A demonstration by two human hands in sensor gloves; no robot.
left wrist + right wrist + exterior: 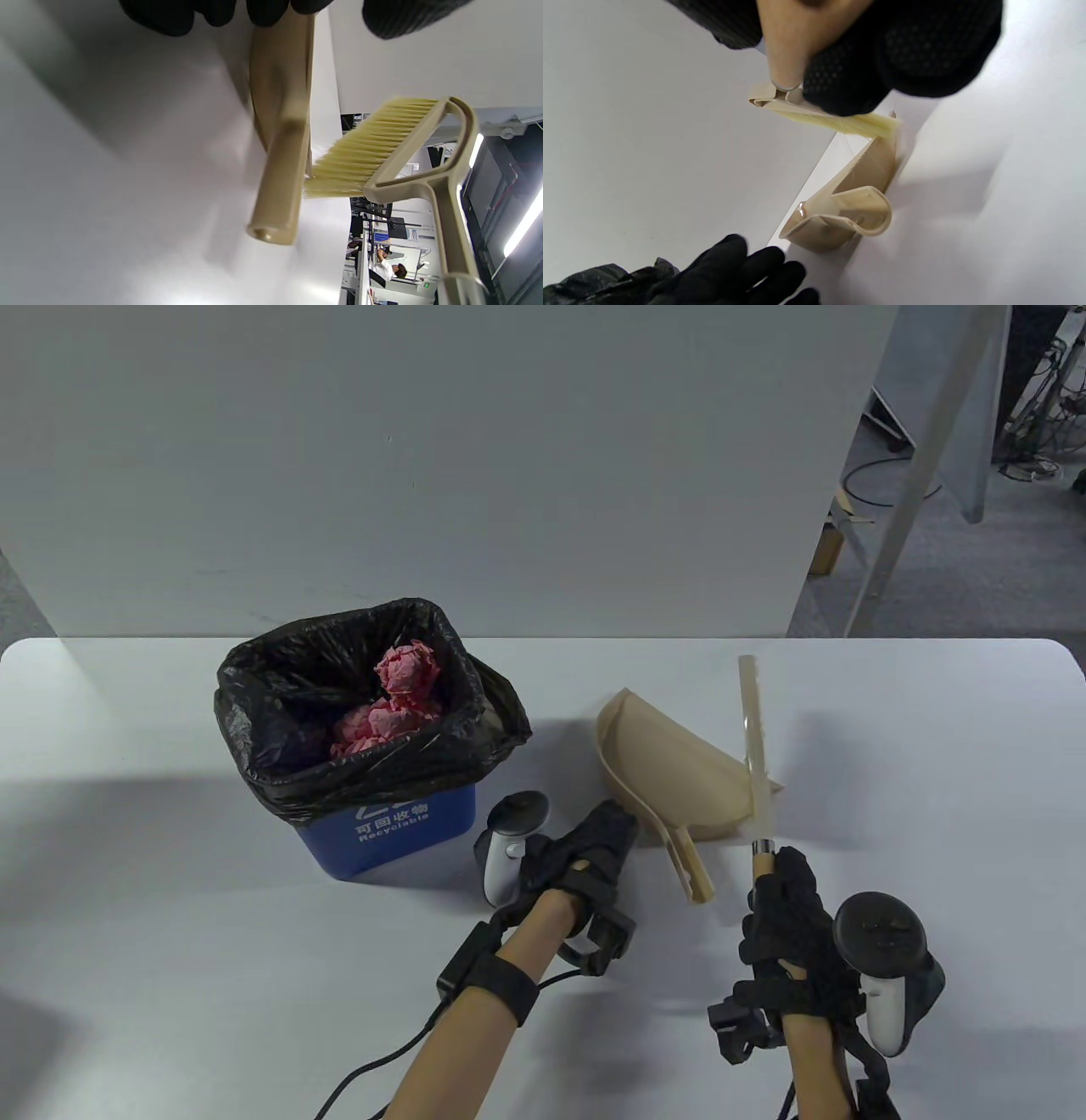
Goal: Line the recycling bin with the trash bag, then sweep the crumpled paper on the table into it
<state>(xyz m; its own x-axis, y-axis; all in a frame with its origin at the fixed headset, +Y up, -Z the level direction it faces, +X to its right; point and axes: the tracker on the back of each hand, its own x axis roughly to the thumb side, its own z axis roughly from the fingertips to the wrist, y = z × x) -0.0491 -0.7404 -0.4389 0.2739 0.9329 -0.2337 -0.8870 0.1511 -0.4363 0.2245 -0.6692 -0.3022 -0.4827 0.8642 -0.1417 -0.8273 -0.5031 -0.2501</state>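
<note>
The blue recycling bin (386, 831) stands at the table's left, lined with a black trash bag (280, 704). Pink crumpled paper (407, 674) lies inside it. A beige dustpan (679, 768) (840, 212) rests on the table right of the bin, its handle (278, 161) pointing toward me. My left hand (598, 836) (746, 267) lies beside that handle with its fingers (169, 12) fairly straight, gripping nothing. My right hand (785, 899) (882, 51) grips the handle of a beige brush (753, 729) (382, 144), which points away from me over the dustpan's right edge.
The white table (170, 942) ends at a white wall panel (424, 458) behind the bin. Beyond the table's right far corner are a slanted white post (916, 466) and floor cables (1031, 466).
</note>
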